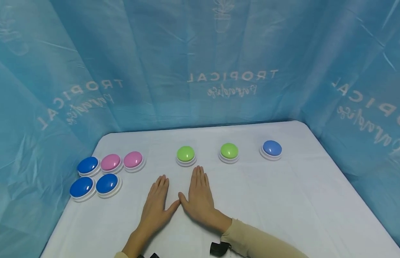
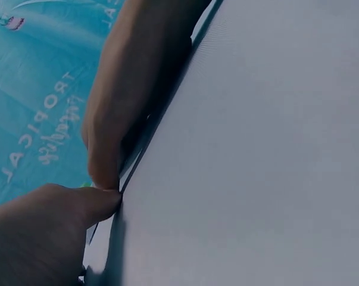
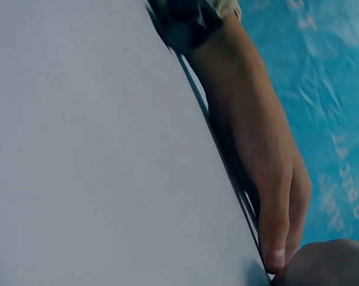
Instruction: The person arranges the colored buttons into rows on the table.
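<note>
Both hands apparently within table edges

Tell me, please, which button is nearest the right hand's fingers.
The left green button, just beyond the right hand; the right green button, pink buttons and blue buttons are farther away.

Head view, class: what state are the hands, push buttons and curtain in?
Left hand: palm down, fingers straight, thumbs touching.
Right hand: palm down, fingers straight, thumbs touching.
Three left blue push buttons: dome up, untouched.
Two pink push buttons: dome up, untouched.
Two green push buttons: dome up, untouched.
Rightmost blue push button: dome up, untouched.
Blue curtain: hanging, creased.
</note>
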Available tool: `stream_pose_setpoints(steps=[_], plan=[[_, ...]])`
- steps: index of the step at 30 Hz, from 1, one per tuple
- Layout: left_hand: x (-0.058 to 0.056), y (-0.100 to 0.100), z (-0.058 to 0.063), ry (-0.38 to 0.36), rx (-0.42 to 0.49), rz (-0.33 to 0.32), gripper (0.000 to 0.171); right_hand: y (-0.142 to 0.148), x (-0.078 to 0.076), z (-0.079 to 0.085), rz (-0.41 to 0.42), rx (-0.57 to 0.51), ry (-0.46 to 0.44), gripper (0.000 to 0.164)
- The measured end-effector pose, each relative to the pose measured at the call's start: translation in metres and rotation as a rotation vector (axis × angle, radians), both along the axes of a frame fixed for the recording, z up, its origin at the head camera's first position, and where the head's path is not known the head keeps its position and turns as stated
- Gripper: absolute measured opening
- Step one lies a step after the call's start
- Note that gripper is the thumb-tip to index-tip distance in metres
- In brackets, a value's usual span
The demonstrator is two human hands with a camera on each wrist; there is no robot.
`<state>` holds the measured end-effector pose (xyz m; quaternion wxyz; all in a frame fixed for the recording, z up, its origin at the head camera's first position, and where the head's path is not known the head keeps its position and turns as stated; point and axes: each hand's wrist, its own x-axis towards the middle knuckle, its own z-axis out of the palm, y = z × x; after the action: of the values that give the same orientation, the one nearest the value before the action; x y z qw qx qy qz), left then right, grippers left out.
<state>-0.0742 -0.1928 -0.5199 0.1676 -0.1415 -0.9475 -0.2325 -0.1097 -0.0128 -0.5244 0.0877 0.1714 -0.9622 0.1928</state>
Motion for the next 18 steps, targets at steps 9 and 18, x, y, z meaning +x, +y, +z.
stream_pose_setpoints(steps=[9, 18], plan=[[0.029, -0.032, -0.001, -0.086, 0.04, 0.229, 0.083, -0.038, 0.026, -0.003, 0.263, 0.087, 0.046, 0.088], [-0.006, -0.049, 0.003, -0.142, 0.274, 0.451, 0.086, -0.082, -0.034, 0.0, 0.355, 0.038, 0.057, 0.086]])
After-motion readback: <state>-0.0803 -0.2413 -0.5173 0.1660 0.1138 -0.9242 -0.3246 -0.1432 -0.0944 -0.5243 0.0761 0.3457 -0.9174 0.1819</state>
